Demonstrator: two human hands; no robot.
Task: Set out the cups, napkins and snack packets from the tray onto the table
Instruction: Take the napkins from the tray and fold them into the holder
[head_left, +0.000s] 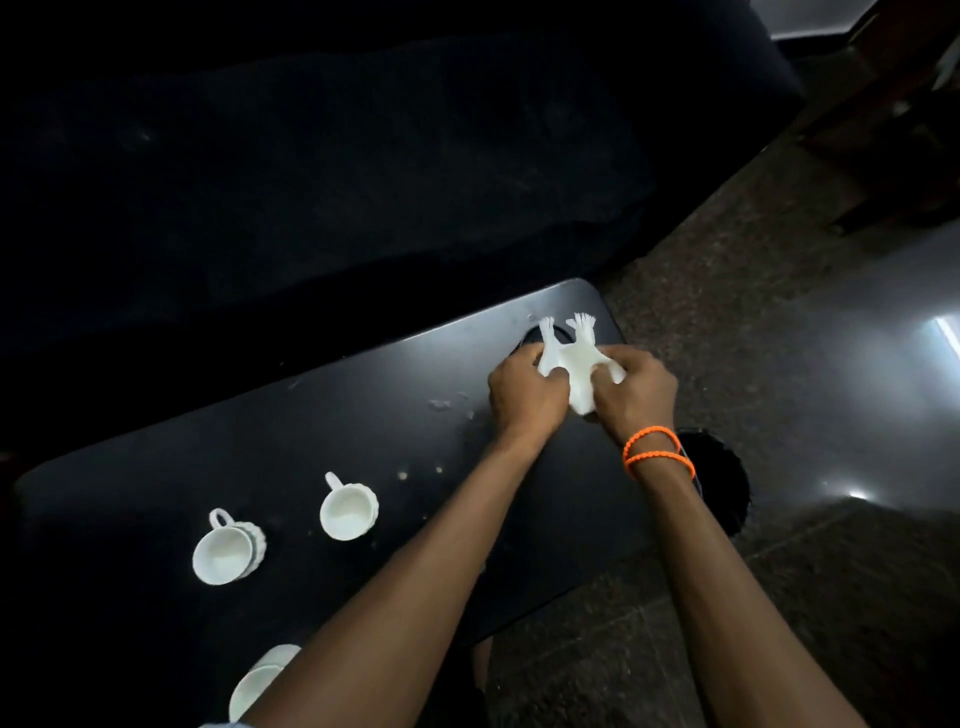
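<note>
Right of the frame's centre, the left hand (527, 392) and the right hand (636, 395) were closed together on a bunch of white napkins (576, 364). Each hand pinched one side of the bunch, fingers curled in, so that the white material bulged between them. Two fringed ends of it stuck up above the knuckles toward the top of the frame. Behind the hands a dark round rim showed, perhaps the tray (524, 340), though it was too dim to tell for certain. The right wrist wore two orange bands (657, 452).

Both forearms reached in from the bottom of the frame across a black table (363, 415), which ran from the lower left up to the centre right. A few pale specks lay on its top near the left hand. Toward the lower left stood a white cup (348, 512) with its handle pointing up the frame, and further left a second white cup (226, 551), tilted. A third cup (260, 680) sat at the bottom edge, partly hidden by the left forearm. The upper part of the frame was dark; speckled floor (779, 597) filled the right side.
</note>
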